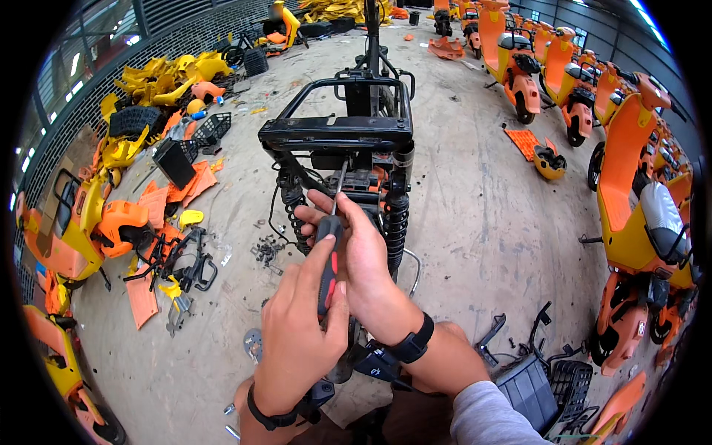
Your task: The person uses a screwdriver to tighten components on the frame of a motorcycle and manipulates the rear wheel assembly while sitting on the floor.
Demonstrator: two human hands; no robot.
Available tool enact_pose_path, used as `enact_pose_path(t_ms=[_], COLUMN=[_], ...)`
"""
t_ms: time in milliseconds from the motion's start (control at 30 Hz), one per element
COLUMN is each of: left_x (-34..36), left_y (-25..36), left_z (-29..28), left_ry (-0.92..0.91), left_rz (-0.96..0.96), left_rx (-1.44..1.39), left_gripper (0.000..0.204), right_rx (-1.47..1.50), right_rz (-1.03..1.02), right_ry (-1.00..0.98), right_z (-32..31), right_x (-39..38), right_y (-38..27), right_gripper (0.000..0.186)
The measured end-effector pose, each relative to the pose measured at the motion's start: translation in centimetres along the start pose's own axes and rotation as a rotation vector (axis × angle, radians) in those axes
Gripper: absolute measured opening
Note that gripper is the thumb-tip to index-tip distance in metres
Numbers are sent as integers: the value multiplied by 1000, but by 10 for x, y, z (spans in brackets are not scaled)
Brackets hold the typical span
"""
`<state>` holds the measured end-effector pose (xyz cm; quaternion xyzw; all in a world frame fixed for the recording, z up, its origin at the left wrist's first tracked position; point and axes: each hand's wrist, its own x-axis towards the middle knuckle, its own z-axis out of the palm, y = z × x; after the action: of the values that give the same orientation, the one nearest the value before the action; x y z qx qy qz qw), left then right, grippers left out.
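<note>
Head cam: L hand (300, 315) grips blk/red screwdriver (332, 261), R hand (363, 256) cradles it; slim metal shaft (342, 180) points ahead, below blk tubular frame (337, 127). Blk mesh crate (213, 128), contents unclear, well L of hands.

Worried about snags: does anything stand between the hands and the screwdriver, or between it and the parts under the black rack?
Nothing visible. Left hand and right hand both touch the screwdriver; its shaft shows unblocked up beneath the black rack, tip contact unclear.
</note>
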<state>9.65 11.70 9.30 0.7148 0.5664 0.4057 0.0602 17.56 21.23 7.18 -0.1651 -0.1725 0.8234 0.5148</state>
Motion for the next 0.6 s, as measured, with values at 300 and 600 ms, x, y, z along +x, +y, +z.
enact_pose_path(t_ms=[300, 600], left_x=[2, 3], left_y=[10, 12], left_z=[1, -11], left_ry=[42, 14], left_rz=[-309, -107], left_rx=[-573, -92], left_gripper=[48, 49], right_rx=[-6, -99], right_rz=[-32, -70], right_ry=[-34, 57], right_z=[0, 2], right_x=[-2, -3], right_y=[-7, -6], right_gripper=[41, 36])
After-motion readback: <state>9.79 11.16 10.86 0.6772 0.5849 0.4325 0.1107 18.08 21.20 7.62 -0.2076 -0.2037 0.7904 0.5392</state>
